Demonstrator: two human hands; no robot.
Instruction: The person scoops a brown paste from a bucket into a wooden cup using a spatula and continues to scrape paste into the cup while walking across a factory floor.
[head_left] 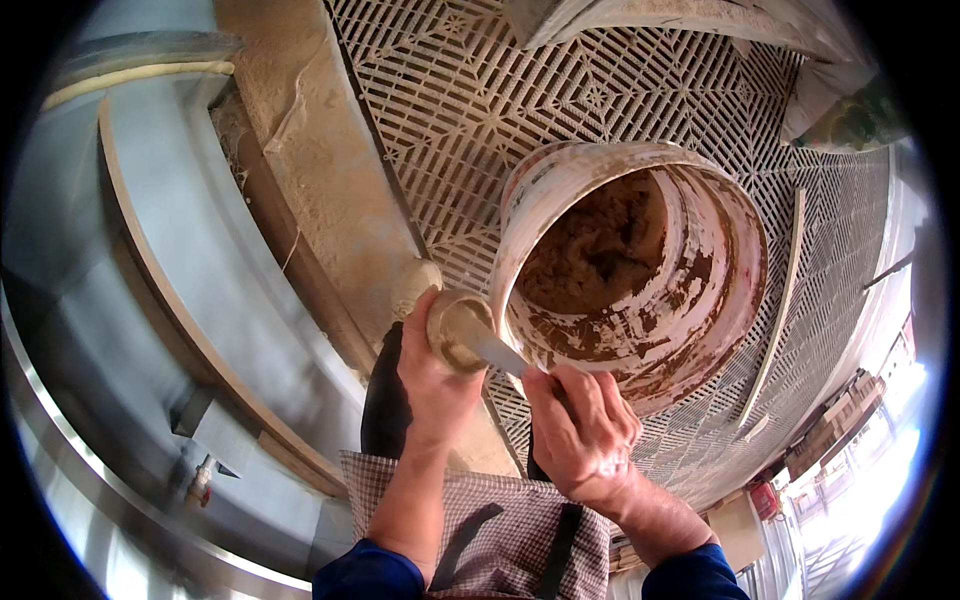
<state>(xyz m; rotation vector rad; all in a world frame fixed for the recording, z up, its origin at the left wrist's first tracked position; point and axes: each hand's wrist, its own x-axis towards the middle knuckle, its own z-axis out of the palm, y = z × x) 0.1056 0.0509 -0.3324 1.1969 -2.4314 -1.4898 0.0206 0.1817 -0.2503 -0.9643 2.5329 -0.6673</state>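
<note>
My left hand (pixel 432 390) is wrapped round a small round clay-coloured cup (pixel 447 318), tilted so that its open mouth shows. In my right hand (pixel 590 435) is a scraper with a dark handle and a flat metal blade (pixel 505 356). The blade's far end reaches into the cup, against its inner side. Just beyond my hands, to the right, stands a large whitish bucket (pixel 715 285), its wall streaked with brown. Wet-looking brown clay (pixel 585 250) lies at its bottom.
Slatted plastic matting (pixel 430 120) covers the floor under the bucket. A dusty board (pixel 330 170) runs along the left, beside a pale blue-grey basin (pixel 170 190) with a small tap (pixel 200 490). A thin strip (pixel 780 300) lies right of the bucket. A checked apron (pixel 470 520) covers my lap.
</note>
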